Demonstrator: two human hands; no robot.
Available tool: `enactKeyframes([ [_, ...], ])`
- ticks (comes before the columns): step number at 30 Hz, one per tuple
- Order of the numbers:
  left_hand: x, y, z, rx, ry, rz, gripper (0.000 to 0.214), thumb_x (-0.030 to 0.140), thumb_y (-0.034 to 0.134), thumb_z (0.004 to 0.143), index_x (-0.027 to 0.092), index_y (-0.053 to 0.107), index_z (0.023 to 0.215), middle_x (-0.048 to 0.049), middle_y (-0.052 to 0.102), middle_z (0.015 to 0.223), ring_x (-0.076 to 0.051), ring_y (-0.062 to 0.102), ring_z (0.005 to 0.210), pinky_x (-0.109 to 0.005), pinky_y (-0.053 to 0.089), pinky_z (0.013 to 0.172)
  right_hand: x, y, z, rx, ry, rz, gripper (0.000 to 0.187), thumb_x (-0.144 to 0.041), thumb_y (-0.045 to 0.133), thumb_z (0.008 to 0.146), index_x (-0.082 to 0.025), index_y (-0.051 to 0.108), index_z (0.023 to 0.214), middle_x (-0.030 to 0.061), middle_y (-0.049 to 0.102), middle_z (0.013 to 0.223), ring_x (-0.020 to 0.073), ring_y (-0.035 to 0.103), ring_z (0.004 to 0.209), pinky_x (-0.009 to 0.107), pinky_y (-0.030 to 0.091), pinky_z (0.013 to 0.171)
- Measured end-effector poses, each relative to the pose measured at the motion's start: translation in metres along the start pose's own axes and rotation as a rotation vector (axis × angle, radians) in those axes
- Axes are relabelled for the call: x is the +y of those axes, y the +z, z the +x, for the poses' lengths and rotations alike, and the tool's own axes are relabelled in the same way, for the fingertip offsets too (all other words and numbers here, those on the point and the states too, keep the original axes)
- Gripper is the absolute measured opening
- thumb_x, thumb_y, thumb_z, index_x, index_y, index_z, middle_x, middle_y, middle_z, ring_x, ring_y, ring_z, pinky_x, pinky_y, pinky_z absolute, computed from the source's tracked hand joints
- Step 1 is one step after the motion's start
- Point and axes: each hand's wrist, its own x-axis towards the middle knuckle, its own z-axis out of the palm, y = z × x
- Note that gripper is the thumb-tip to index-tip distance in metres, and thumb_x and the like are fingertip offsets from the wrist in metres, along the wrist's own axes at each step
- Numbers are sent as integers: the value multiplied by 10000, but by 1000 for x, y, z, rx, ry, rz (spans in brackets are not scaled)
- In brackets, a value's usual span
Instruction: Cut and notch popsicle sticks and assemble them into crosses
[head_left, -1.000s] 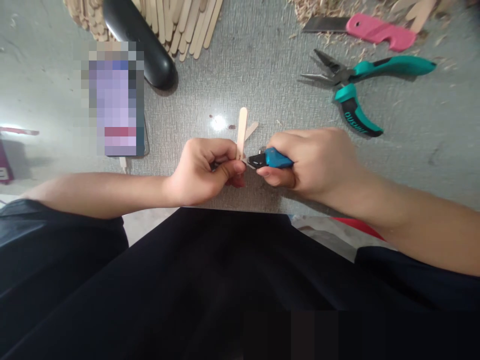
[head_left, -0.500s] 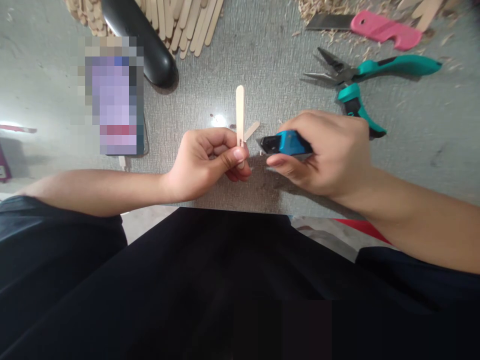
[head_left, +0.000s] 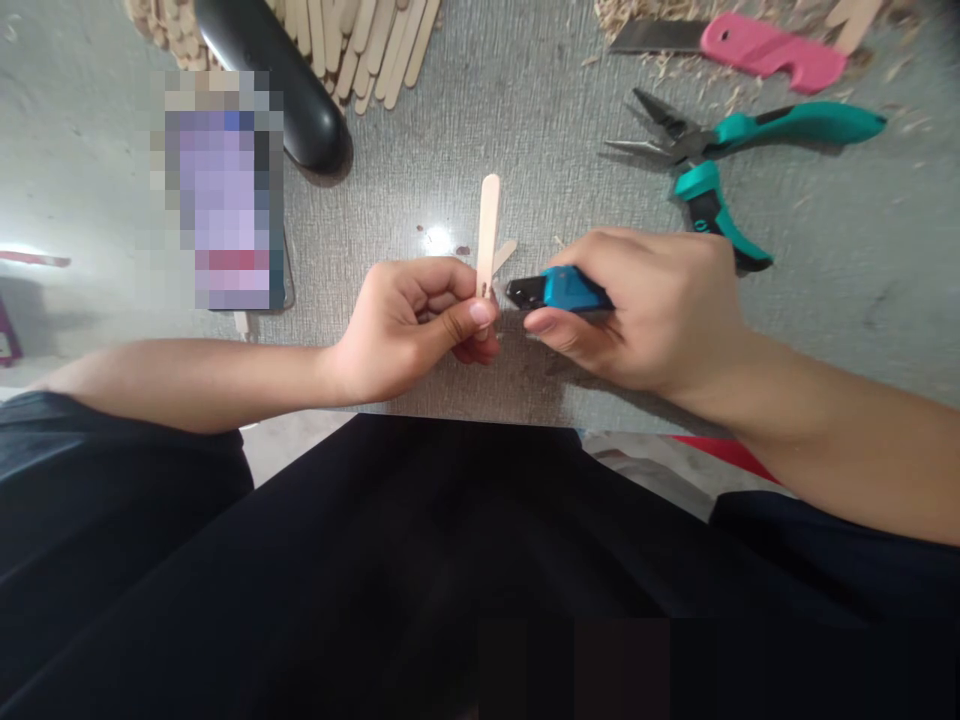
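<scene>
Upright in my left hand (head_left: 420, 325) is a wooden craft stick (head_left: 489, 220), pinched near its lower end between thumb and fingers. A small notch shows in the stick just above the thumb. My right hand (head_left: 660, 305) is wrapped round a blue and black utility knife (head_left: 566, 288). The knife's tip points left at the stick's notched part, with a small gap between them; its blade is hard to make out. Behind the held stick, a short wooden piece (head_left: 506, 254) slants up to the right.
Teal-handled pliers (head_left: 694, 145) lie spread beyond my right hand. Further back are a pink-handled knife (head_left: 772, 50) and wood shavings (head_left: 667, 75). Many craft sticks (head_left: 375, 45), a black case (head_left: 281, 90) and a phone (head_left: 225, 200) with a cable lie back left on the grey table (head_left: 420, 150).
The utility knife has moved slightly left, closer to the stick, and turned a little. The stick's top has tilted slightly right. My left hand keeps its pinch.
</scene>
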Motion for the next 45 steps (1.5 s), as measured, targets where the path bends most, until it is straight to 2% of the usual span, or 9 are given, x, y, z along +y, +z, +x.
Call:
enactKeyframes([
  [6, 0, -1, 1, -23, -3, 11, 551, 715, 928, 1004, 214, 707, 942, -30, 852, 778, -175, 867, 706, -256, 741, 650, 6, 6, 0, 139, -88, -38, 875, -971, 303, 1141, -227, 717, 936, 78, 715, 772, 225, 623, 688, 412, 328, 630],
  [11, 1, -1, 2, -36, 24, 39, 545, 717, 899, 1031, 223, 691, 932, -14, 829, 766, -151, 835, 689, -247, 716, 637, 3, 1, 0, 13, -107, -11, 895, -972, 246, 1142, -237, 700, 910, 63, 703, 777, 197, 559, 669, 389, 337, 641],
  [20, 0, -2, 2, -69, 59, 73, 532, 720, 855, 1064, 231, 694, 926, -2, 779, 749, -135, 784, 659, -258, 713, 638, 2, -4, 3, -79, -19, 55, 883, -1057, 195, 1065, -280, 510, 791, 28, 516, 662, 197, 452, 627, 393, 270, 622],
  [25, -6, -4, 2, -104, 135, 63, 469, 614, 851, 1104, 207, 728, 905, -2, 791, 744, -107, 779, 653, -199, 703, 648, 0, -11, 7, -246, 16, 101, 897, -1101, 161, 1021, -285, 399, 737, 22, 480, 622, 190, 416, 601, 374, 239, 614],
  [27, -7, -4, 1, -118, 112, 58, 430, 558, 858, 1106, 199, 735, 905, -8, 804, 747, -114, 790, 650, -194, 703, 641, -3, -14, 10, -303, 41, 106, 905, -1119, 134, 996, -288, 362, 720, 28, 467, 609, 191, 396, 596, 373, 234, 619],
  [30, -4, -4, -1, -115, 32, 65, 287, 350, 853, 1076, 192, 718, 877, -10, 804, 733, -117, 794, 641, -186, 696, 637, -9, -16, 12, -352, 80, 88, 913, -1128, 80, 969, -289, 342, 721, 39, 457, 611, 194, 376, 610, 379, 226, 644],
  [35, 1, -2, -2, -135, 89, 154, 176, 115, 741, 956, 190, 701, 802, 3, 794, 680, -111, 769, 573, -154, 641, 567, -15, -14, 13, -418, 128, 43, 941, -1131, -23, 913, -288, 353, 734, 52, 460, 622, 206, 368, 626, 391, 207, 656],
  [40, -1, -1, -3, -89, 126, 204, 179, 110, 701, 943, 194, 684, 786, 11, 796, 671, -119, 771, 555, -156, 619, 538, -17, -8, 11, -428, 153, -31, 927, -1110, 65, 947, -283, 441, 767, 74, 547, 671, 235, 492, 658, 396, 212, 655],
  [45, 0, 0, -4, -55, 133, 185, 216, 114, 713, 978, 189, 688, 777, -2, 811, 677, -119, 790, 563, -144, 623, 536, -16, -2, 6, -354, 143, -28, 988, -1098, 49, 985, -271, 564, 819, 85, 616, 705, 228, 490, 650, 395, 196, 658],
])
